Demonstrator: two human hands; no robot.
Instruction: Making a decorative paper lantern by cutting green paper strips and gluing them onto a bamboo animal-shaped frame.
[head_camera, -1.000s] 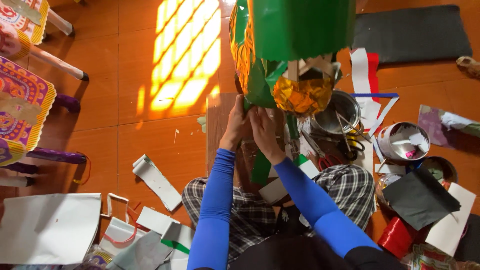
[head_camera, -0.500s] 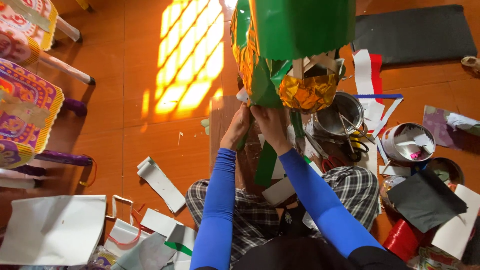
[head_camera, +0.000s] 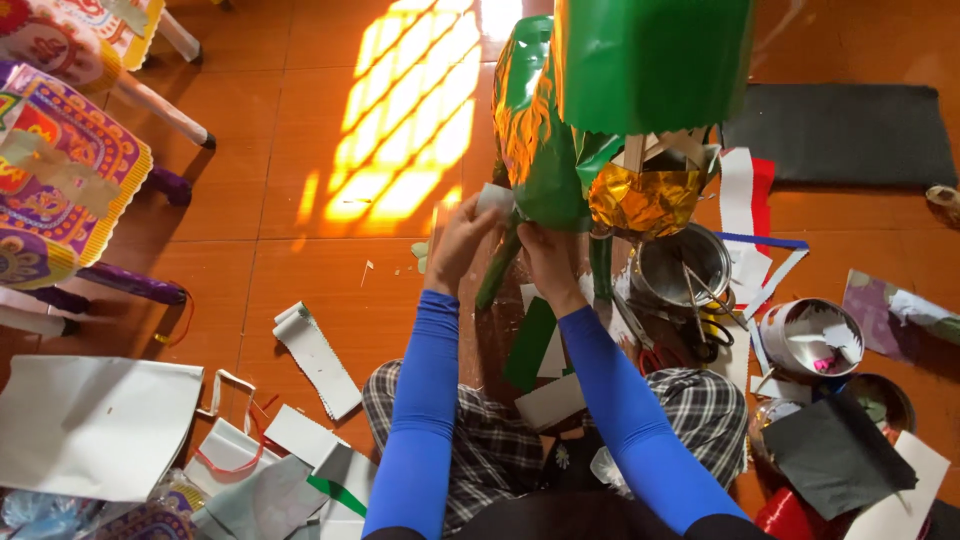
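Work piece: a tall figure wrapped in glossy green foil (head_camera: 560, 140), with a crumpled gold foil patch (head_camera: 645, 200) low on its right side. It stands on the orange tiled floor (head_camera: 300, 260), directly ahead of the seated person.
Long axis: runs away from the person, from the thin green legs (head_camera: 500, 265) near the hands up to the wide green top at the frame edge.
Left hand (head_camera: 462, 245): fingers curled together, pinching a small pale paper scrap (head_camera: 493, 198) against the figure's lower left edge.
Right hand (head_camera: 548, 255): closed on the lower green body just beside the left hand (whether it grips or only presses cannot be told).
Bearing of piece from hands: straight ahead and above; both hands touch its base, the left slightly further out to the side.
Nearer hand: about equal; the right sits more squarely under the body.
Nearby, right: metal pot (head_camera: 685, 265) holding scissors (head_camera: 705, 320), a tin with paper scraps (head_camera: 810, 340), black sheet (head_camera: 835, 455).
Nearby, left: white paper strip (head_camera: 318, 360), patterned chairs (head_camera: 60, 180).
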